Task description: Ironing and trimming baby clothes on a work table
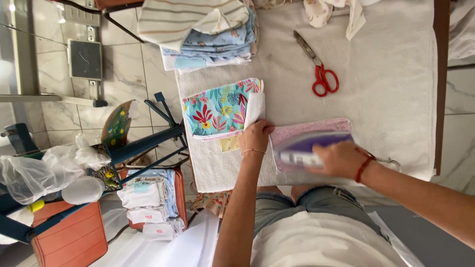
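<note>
My right hand [341, 159] grips a purple and white iron [309, 147] that rests on a pink speckled fabric piece [316, 126] on the white towel-covered table [386, 89]. The iron looks blurred. My left hand [255, 136] presses down on the fabric's left edge, beside a white folded strip [255, 108]. To the left of that lies a turquoise cloth with red and yellow leaf print [217, 108]. A small yellow patch [229, 144] peeks out below it.
Red-handled scissors [320, 74] lie open-side down further back on the table. A stack of folded striped and blue fabrics [208, 34] sits at the far left corner. Off the table stand a blue frame [148, 143], plastic bags [44, 173] and a crate of folded white cloths [148, 202].
</note>
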